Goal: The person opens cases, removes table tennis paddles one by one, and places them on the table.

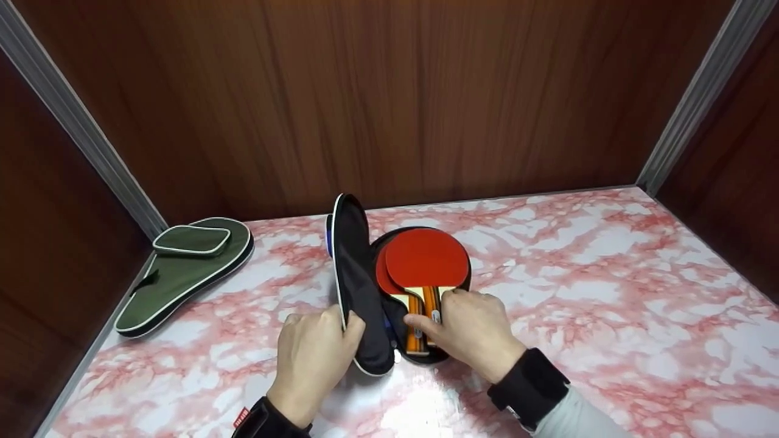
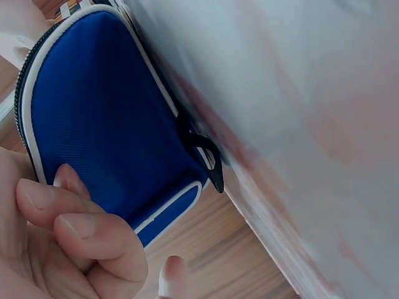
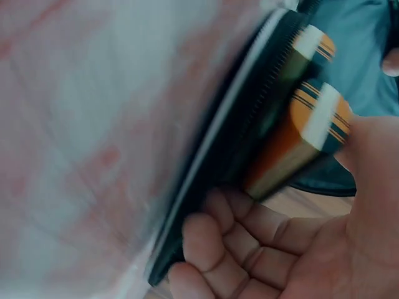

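A blue table tennis bat case stands unfolded, its raised lid showing a black lining and white piping. My left hand grips the lid's edge, thumb on the lining, fingers on the blue outside. In the case's other half lie two red bats, the front bat overlapping the rear bat. My right hand holds the front bat by its striped handle, thumb across the handles. The right wrist view shows the two handle ends beside the zipped rim; its fingers are curled close to that rim.
A green bat case with a small pocket and white piping lies at the table's left. The pink-and-white marbled table meets a brown wood-grain wall at the back, with grey metal posts at both corners.
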`<action>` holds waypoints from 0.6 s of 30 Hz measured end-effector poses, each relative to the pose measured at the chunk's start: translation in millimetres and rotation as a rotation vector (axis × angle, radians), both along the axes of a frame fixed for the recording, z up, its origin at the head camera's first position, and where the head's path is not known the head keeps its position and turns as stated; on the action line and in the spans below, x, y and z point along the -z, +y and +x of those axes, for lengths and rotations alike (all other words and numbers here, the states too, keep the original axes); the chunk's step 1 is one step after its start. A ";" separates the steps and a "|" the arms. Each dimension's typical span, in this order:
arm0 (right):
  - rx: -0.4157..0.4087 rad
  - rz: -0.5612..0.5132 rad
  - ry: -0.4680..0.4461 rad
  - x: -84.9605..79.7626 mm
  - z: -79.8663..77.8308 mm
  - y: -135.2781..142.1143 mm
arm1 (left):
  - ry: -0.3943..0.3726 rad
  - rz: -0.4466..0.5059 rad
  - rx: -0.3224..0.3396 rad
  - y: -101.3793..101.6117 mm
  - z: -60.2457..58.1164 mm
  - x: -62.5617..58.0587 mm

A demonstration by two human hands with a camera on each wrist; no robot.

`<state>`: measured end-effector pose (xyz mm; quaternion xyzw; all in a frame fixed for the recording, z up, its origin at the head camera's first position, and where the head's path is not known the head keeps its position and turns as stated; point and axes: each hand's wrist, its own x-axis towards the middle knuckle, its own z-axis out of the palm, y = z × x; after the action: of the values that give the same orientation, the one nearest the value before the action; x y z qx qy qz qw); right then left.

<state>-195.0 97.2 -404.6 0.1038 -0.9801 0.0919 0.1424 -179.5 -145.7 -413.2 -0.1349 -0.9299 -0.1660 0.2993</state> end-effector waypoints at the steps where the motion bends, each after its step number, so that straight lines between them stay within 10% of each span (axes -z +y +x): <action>1: 0.005 -0.001 -0.019 1.0 -1.0 -0.2 | 0.000 -0.002 0.000 0.0 -0.2 0.0; 8: 0.030 0.012 -0.126 2.0 -4.5 1.9 | 0.010 -0.009 0.005 1.3 -1.3 0.9; 18: 0.040 0.022 -0.029 2.8 -1.0 4.9 | 0.029 -0.007 0.012 0.5 -0.1 1.2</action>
<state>-196.0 102.0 -407.4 0.0843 -0.9848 0.0799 0.1288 -179.6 -145.2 -414.5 -0.1438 -0.9252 -0.1627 0.3113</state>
